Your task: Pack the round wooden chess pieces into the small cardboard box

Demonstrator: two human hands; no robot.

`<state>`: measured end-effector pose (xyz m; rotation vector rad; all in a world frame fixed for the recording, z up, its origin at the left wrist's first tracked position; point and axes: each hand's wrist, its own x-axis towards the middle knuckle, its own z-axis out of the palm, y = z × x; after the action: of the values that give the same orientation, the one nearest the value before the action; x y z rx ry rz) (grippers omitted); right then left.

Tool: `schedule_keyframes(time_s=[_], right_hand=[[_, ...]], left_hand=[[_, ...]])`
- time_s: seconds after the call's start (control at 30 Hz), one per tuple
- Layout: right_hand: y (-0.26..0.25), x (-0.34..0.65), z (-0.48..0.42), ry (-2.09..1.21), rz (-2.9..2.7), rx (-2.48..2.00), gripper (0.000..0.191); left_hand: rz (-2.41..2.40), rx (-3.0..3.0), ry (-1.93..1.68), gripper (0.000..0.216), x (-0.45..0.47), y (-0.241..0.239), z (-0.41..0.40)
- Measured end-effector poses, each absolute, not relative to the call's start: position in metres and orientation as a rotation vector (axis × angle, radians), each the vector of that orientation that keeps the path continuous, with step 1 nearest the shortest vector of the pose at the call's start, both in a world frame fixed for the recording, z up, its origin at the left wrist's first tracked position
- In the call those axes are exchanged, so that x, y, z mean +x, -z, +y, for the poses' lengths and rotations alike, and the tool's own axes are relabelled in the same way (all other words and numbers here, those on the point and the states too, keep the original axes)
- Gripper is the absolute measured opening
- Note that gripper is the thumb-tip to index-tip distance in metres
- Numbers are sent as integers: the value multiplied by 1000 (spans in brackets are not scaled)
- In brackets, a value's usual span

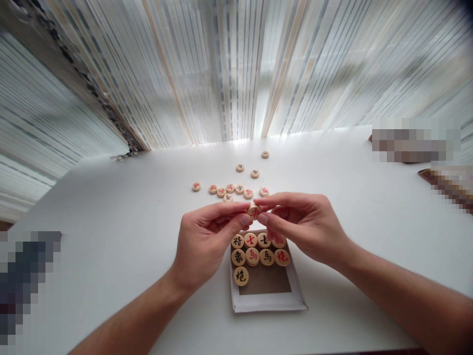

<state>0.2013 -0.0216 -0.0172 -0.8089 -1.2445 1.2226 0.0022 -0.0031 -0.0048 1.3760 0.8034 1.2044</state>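
Observation:
Between my two hands, above the far edge of a shallow box, is a round wooden xiangqi piece (253,212) with a red character. My left hand (214,231) pinches its left side between thumb and fingers. The right side is pinched by my right hand (305,222). Below them the white-rimmed box (269,306) holds several pieces in rows. A black-marked piece (241,276) sits at the left of its third row, with bare brown bottom beside it. My right fingers partly cover a red-marked piece (280,240) at the box's far right.
Several loose xiangqi pieces, red-marked (230,188) and black-marked (240,168), lie scattered on the white table (148,236) beyond my hands. A striped string curtain (221,74) hangs at the table's far edge. Blurred-out objects (25,276) lie at the left and right sides.

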Motion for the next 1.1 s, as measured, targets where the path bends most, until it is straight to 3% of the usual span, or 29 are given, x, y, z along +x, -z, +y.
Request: schedule_keyframes(time_s=[0.4, 0.6, 0.83, 1.1], right_hand=[[11, 201, -19, -1442, -1110, -776, 46], [8, 202, -20, -1438, -1187, -801, 36], [8, 203, -21, -1396, -1253, -854, 9], [6, 202, -22, -1376, -1255, -854, 16]], left_hand=[[774, 1279, -1157, 18, 1, 4, -3], [743, 1397, -1182, 25, 1, 4, -1], [767, 1489, -1229, 24, 0, 5, -2], [757, 1497, -1213, 29, 1, 6, -5]])
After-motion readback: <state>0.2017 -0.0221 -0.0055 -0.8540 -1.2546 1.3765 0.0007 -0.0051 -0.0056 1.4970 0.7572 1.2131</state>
